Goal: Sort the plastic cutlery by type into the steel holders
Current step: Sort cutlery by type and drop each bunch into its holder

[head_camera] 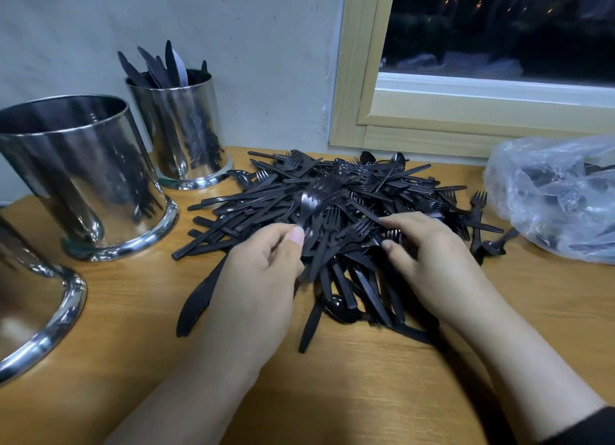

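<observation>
Sorting a big mixed pile [342, 211] of black plastic cutlery on a wooden table [382, 394], we have both hands at its near edge. Our left hand [263, 278] pinches a small bunch of forks [314, 201] by the handles between thumb and fingers; the tines stick up and away from us, the long axis running from the hand toward the far wall. Our right hand [429, 255] reaches into the pile just right of that, fingers curled down among fork heads; we cannot tell if it actually grips one or only rakes through them. The holders stand to the left of the pile: the far holder [179, 128] against the wall has knives [159, 68] standing in it, the middle holder [83, 175] is nearer and bigger, and the near holder [30, 311] is cut by the frame edge; what is inside these two does not show. So the held forks lie right of every holder, and the left hand is the nearer one for a drop; we judge it would swing left with handles down. A clear bag [559, 198] with more cutlery sits at far right. Most of the sorting looks undone. Risk: tangled tines dragging neighbours out.
</observation>
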Available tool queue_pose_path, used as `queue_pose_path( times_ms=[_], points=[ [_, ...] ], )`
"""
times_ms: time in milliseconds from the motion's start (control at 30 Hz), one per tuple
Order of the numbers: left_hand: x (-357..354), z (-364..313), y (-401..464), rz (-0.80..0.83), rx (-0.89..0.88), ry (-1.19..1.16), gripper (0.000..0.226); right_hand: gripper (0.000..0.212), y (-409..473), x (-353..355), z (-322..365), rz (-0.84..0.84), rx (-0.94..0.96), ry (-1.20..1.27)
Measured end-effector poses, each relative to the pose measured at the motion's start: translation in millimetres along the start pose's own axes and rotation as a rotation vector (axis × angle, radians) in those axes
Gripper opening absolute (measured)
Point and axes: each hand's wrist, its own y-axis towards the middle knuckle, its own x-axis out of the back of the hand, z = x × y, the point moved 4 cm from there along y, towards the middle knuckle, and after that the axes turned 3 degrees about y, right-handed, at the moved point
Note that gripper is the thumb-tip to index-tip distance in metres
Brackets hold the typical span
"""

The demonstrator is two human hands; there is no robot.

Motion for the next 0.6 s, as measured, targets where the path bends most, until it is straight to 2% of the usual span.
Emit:
queue_pose_path(
  times_ms=[100,233,400,467,600],
  points=[
    [1,1,1,0.009,0.004,-0.059,0.027,0.043,0,-7,-4,0.084,-0.052,-0.092],
    [0,4,2,0.021,0.0,-0.089,0.018,0.037,1,-13,-7,0.087,-0.088,-0.075],
    [2,9,4,-0.013,-0.01,-0.111,0.03,0.021,2,-10,-13,-0.021,-0.049,-0.075],
    [3,8,6,-0.038,0.004,-0.161,0.024,0.016,4,-2,-13,-0.104,-0.018,-0.069],
    [10,3,11,-0.104,-0.046,-0.178,0.023,0.009,0,26,-1,-0.296,0.047,0.104]
  ],
)
